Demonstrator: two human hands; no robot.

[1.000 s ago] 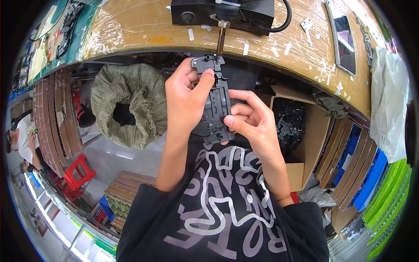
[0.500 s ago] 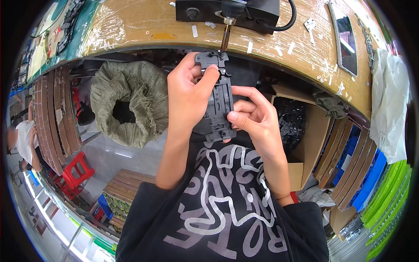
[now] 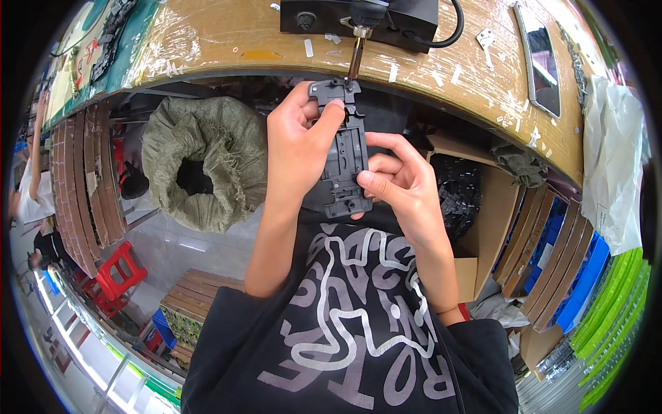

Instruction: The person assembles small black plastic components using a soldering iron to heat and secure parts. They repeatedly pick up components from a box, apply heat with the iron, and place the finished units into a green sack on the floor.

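Observation:
My left hand (image 3: 302, 141) grips the upper left side of a long black moulded plastic chassis (image 3: 345, 155), its thumb pressed on the top face near the far end. Farther down, my right hand (image 3: 403, 172) holds the chassis by its right edge between thumb and fingers. The part is upright in the picture, off the near edge of the bench. At its far right corner, the tip of a slim metal driver bit (image 3: 356, 58) with a brass collar meets the plastic. Fingers beneath the chassis are hidden.
The wooden bench (image 3: 227, 45) carries a black box (image 3: 407, 24) with a knob and cable, a phone (image 3: 539, 62) and white scraps. A green woven sack (image 3: 234, 159) stands at left. A cardboard box (image 3: 493, 214) of black parts is at right. A red stool (image 3: 123, 269) stands lower left.
The chassis has shifted slightly, its near end now a little farther from me, and both hands have moved with it. At far left, a person's arm has risen toward the bench.

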